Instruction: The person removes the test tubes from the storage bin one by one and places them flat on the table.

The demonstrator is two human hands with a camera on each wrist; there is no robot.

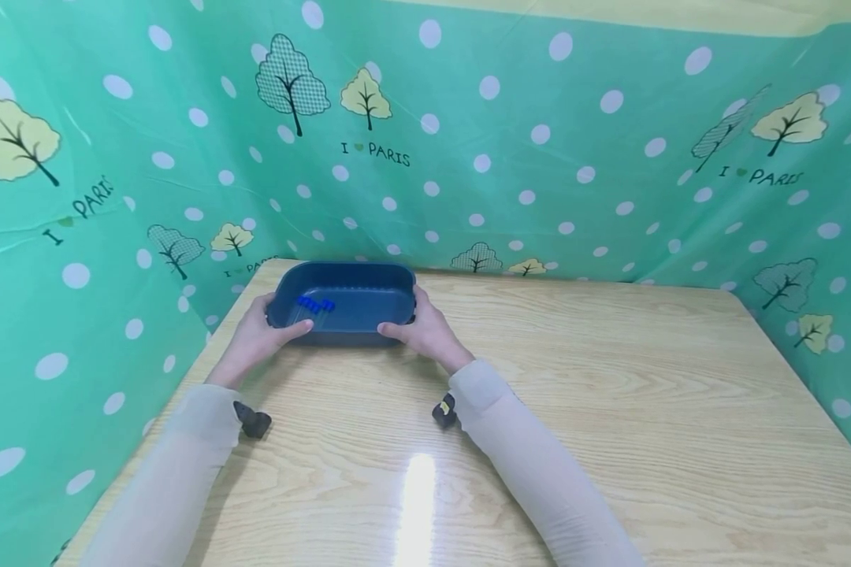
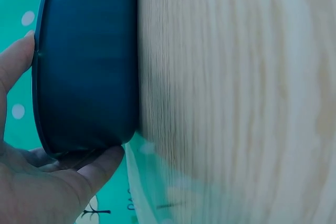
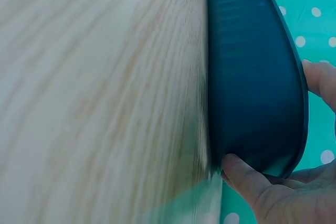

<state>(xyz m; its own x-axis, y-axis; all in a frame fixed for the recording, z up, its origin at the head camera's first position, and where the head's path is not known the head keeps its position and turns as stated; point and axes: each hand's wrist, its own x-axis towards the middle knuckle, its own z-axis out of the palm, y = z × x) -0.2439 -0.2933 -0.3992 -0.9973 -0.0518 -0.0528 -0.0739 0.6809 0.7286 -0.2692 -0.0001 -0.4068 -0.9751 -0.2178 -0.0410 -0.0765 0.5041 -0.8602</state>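
Note:
A dark blue oblong plastic basin (image 1: 358,339) sits at the far left part of the table. Inside it, toward the left, lie several small bright blue pieces (image 1: 317,305), too small to make out. My left hand (image 1: 261,334) grips the basin's left end, thumb over the near rim and fingers around the side. At the opposite end my right hand (image 1: 429,329) holds it the same way. The left wrist view has the basin's outer wall (image 2: 86,66) low against the tabletop, with fingertips by its bottom edge. Likewise, the right wrist view shows fingers under the basin's end (image 3: 257,87).
The light wood table (image 1: 610,378) extends to the right and toward me. Green patterned cloth (image 1: 510,157) hangs behind it and along both sides, close to the basin at the back left. A black wrist camera (image 1: 255,421) is strapped below each sleeve cuff.

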